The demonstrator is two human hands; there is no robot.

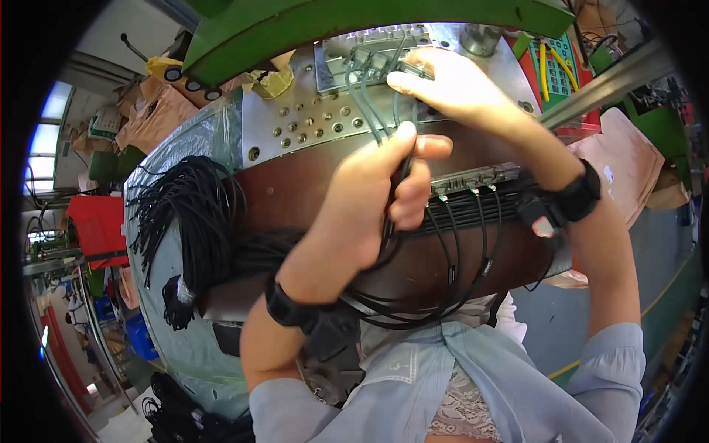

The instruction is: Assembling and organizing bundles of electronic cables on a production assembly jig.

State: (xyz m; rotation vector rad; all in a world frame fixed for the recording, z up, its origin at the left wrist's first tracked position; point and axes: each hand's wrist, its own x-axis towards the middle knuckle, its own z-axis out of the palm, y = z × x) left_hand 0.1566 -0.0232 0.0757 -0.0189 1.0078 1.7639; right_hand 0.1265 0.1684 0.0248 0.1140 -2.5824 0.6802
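My left hand (pixel 391 184) is closed around several thin black cables (pixel 369 111). Their upper lengths run up to a small metal mould block (pixel 373 65) on the machine bed. At that block's right end, my right hand (pixel 450 81) has thumb and fingertips closed on its edge. The cable ends inside the block are too small to make out. Below my hands, a metal strip fixture (pixel 476 179) lies on the brown board (pixel 273 188), with several black cables hanging from it toward me.
A thick bundle of black cables (pixel 196 214) lies at the left. The green machine frame (pixel 369 33) arches over the far side. A steel plate with holes (pixel 310 122) supports the mould. Beyond my right arm are yellow-handled pliers (pixel 545 70) and a metal cup (pixel 480 40).
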